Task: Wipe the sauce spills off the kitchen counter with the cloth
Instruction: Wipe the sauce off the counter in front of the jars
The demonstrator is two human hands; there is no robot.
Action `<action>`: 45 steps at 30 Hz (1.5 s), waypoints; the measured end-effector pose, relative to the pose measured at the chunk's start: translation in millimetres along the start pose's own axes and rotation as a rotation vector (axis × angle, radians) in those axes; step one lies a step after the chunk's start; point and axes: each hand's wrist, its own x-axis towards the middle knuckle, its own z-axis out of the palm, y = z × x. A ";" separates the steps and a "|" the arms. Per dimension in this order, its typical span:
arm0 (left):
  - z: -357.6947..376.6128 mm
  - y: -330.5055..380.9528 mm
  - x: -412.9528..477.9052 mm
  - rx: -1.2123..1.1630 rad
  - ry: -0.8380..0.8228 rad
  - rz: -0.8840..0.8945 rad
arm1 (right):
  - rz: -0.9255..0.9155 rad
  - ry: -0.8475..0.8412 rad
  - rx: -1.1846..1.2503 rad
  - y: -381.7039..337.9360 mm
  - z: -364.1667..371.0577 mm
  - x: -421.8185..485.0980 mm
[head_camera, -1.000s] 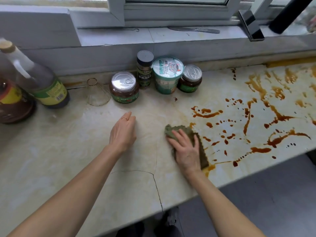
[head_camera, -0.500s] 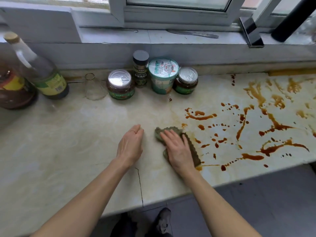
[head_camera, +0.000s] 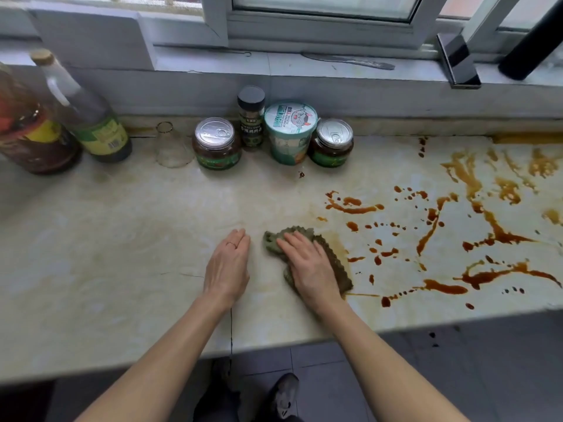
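Two bottles are standing at the far left, a brown bottle (head_camera: 33, 138) and a green-labelled bottle (head_camera: 91, 123) just right of it. Further right, a clear glass vessel (head_camera: 172, 147), a left jar (head_camera: 217, 144), a spice jar (head_camera: 251, 117), a tub (head_camera: 289, 132) and a right jar (head_camera: 332, 143) are sitting in a row against the back wall. A knife (head_camera: 350, 60) is lying on the windowsill (head_camera: 213, 60).

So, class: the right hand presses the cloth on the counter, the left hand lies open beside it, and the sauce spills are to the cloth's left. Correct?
No. The head view shows the sauce spills to the right of the cloth, not its left. The right hand does press the cloth on the counter, with the left hand open beside it.
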 end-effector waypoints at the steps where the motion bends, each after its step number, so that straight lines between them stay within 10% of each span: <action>1: 0.2 0.8 -1.4 -0.001 0.004 -0.011 | 0.050 0.002 0.027 4.5 -5.8 7.6; 6: -1.9 3.2 -7.7 -0.011 0.027 -0.067 | 0.079 0.029 0.197 -21.6 -4.8 7.9; 12: 5.0 6.2 -17.9 -0.013 0.018 -0.137 | -0.190 0.015 -0.152 -8.7 14.2 -46.3; 19: 6.8 15.8 -29.6 0.006 0.008 -0.142 | 0.006 0.093 -0.036 51.5 -22.5 -32.3; 26: 12.1 23.9 -26.8 0.047 -0.008 -0.112 | -0.368 0.008 -0.111 24.8 7.7 -68.5; 45: 17.8 24.1 -23.3 0.081 -0.068 -0.100 | -0.281 0.004 -0.272 61.5 -15.0 -77.5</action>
